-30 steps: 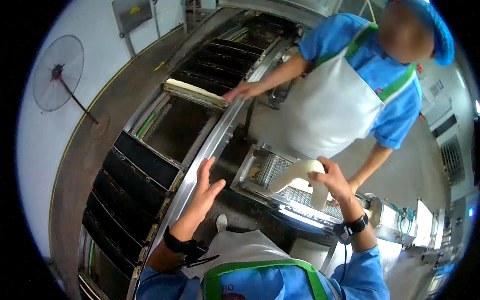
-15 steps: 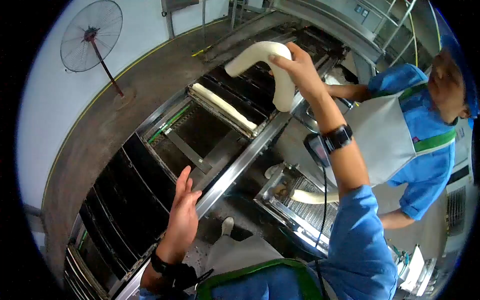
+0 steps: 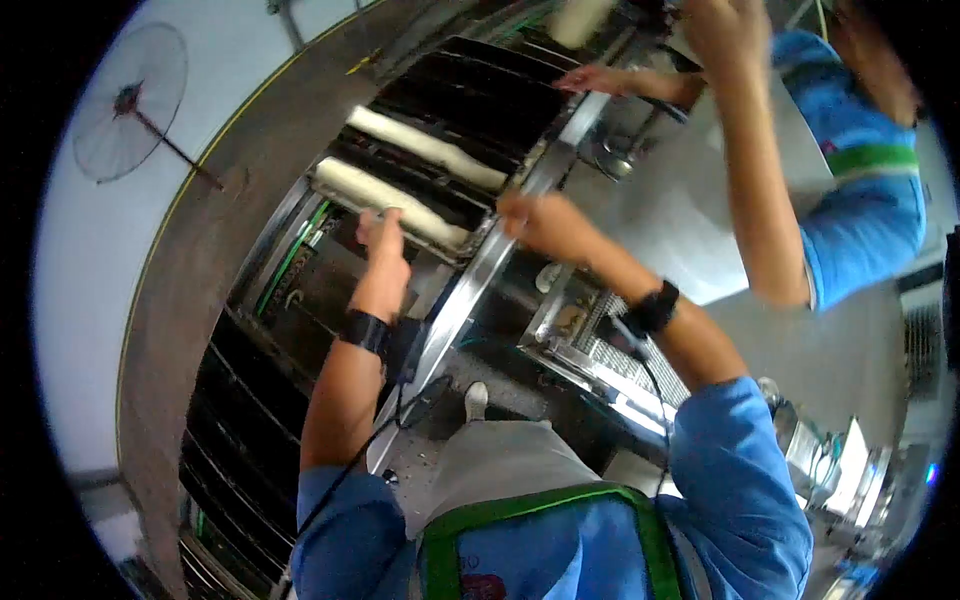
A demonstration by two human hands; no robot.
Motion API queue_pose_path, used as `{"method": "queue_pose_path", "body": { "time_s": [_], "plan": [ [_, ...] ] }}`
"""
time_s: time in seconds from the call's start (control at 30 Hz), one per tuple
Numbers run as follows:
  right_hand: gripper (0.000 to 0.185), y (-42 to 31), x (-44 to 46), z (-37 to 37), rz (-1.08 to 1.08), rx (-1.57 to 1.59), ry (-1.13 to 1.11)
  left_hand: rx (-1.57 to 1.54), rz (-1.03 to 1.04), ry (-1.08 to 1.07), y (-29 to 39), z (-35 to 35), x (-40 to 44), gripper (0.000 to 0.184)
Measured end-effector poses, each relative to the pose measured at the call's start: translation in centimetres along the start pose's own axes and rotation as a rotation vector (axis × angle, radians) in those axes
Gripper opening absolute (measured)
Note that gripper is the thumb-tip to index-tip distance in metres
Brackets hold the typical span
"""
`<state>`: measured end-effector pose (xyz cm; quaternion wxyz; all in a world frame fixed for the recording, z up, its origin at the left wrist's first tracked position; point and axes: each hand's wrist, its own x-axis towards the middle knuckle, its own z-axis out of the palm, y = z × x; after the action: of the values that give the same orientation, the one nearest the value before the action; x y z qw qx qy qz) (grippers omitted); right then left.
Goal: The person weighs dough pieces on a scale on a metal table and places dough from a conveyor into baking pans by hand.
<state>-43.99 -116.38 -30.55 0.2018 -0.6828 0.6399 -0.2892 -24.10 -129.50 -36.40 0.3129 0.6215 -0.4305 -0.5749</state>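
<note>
Two long pale dough-like strips lie across the dark slotted trays: a near strip (image 3: 390, 204) and a farther strip (image 3: 428, 146). My left hand (image 3: 383, 240) is at the lower edge of the near strip, its fingertips touching or just below it; whether it grips the strip is unclear. Close to the right end of the near strip, over the metal rail, is my right hand (image 3: 545, 222), blurred, with its fingers curled. Nothing can be made out in it.
A co-worker (image 3: 850, 190) stands at the right, one hand over the rail and a blurred raised arm near a pale piece (image 3: 580, 20). The metal rail (image 3: 455, 308) edges the trays. A mesh conveyor (image 3: 625, 350) is at right; a fan (image 3: 128, 100) stands left.
The curved pale piece has left my right hand, which has come down to the rail. My left hand has moved up to the near strip. Two strips now lie on the trays instead of one.
</note>
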Motion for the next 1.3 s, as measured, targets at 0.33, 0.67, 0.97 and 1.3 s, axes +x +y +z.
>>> {"method": "queue_pose_path", "body": {
  "time_s": [0.33, 0.67, 0.97, 1.3],
  "plan": [
    [0.018, 7.5, -20.6, -3.9, 0.687, 0.187, -0.209, 1.406, 0.392, -0.26, 5.6, 8.7, 9.9, 0.042],
    [0.019, 11.3, -20.7, -7.0, 0.736, 0.272, -0.193, 1.458, 0.24, -0.528, 4.2, 10.6, 14.0, 0.05],
    [0.023, 18.8, -25.4, -7.8, 0.754, 0.161, -0.168, 0.025, -0.014, -0.556, 1.1, 3.6, 6.4, 0.048],
    [0.052, 24.5, -47.9, -11.6, 1.074, -0.532, -0.038, -0.138, 0.112, -0.262, -0.8, 0.7, 2.3, 0.044]
  ]
}}
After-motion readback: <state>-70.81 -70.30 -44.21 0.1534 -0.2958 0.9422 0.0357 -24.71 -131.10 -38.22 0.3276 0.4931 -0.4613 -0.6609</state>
